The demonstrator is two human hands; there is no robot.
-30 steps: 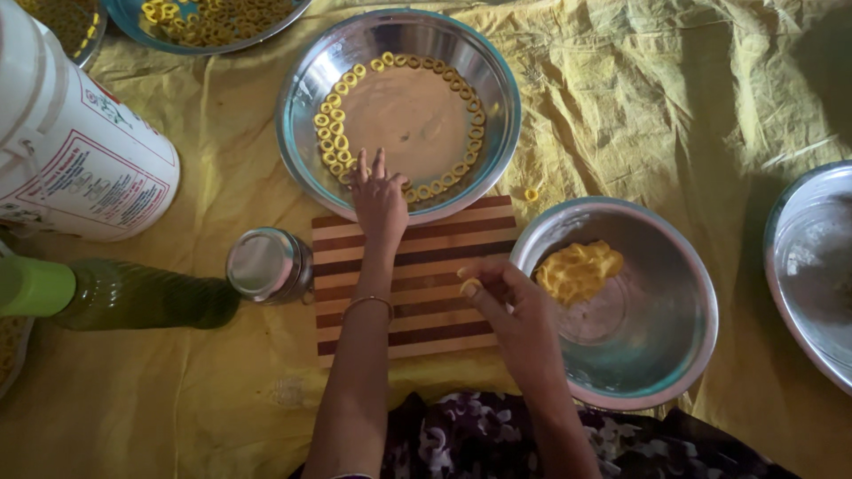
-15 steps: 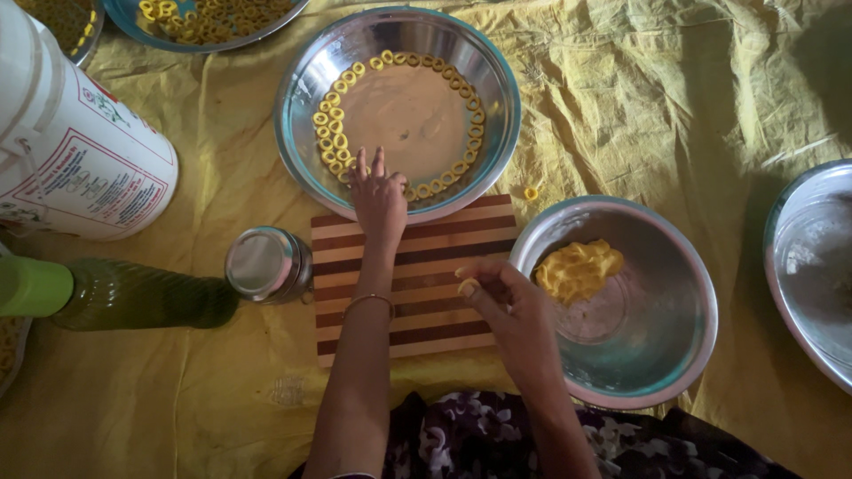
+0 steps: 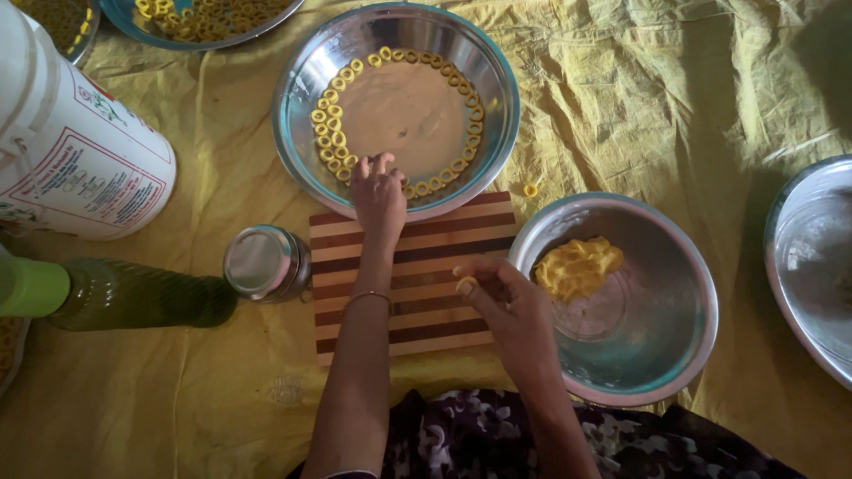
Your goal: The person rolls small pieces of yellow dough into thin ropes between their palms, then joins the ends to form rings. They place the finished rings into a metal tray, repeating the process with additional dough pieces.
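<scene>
Left hand (image 3: 379,191) touches dough rings (image 3: 330,142).

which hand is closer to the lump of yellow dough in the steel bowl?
Right. The right hand sits over the striped wooden board, just left of the bowl holding the yellow dough lump. The left hand is farther off, at the rim of the wide steel bowl of dough rings.

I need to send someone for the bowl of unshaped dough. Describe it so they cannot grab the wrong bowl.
Start at the striped wooden board in the middle of the yellow sheet. The steel bowl touching its right edge, beside the right hand, is the one. It alone holds a yellow dough lump; the bowl above the board holds small rings.
</scene>
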